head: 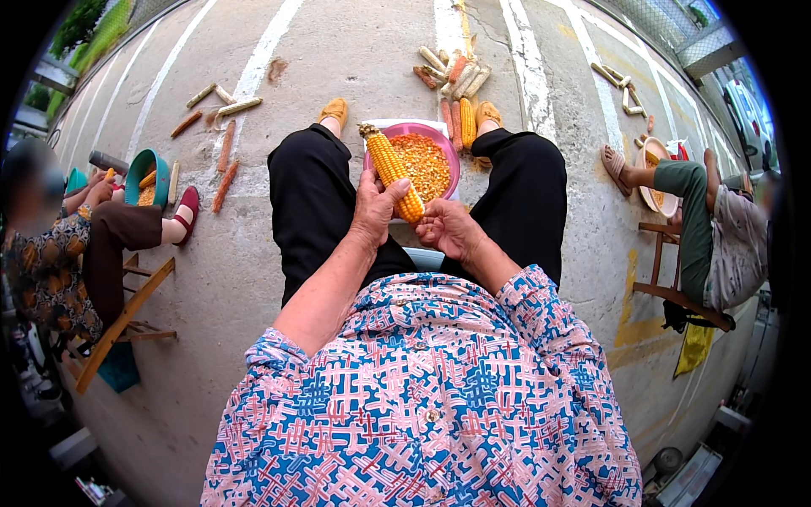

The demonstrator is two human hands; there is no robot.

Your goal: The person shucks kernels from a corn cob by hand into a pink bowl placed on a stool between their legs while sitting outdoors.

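A yellow ear of corn slants across the near-left part of a pink plastic basin. My left hand wraps around its lower half, with the thumb lying along the top. At the ear's near end, the curled fingers of my right hand press against the kernels. Loose corn kernels lie in the basin, which stands between my knees on a white surface. Just beyond it on the right, another full ear of corn rests beside reddish bare cobs.
A pile of bare cobs lies on the concrete ahead. To the left, a seated person holds corn by a teal basin; scattered cobs lie nearby. On the right, another person sits by a pale basin.
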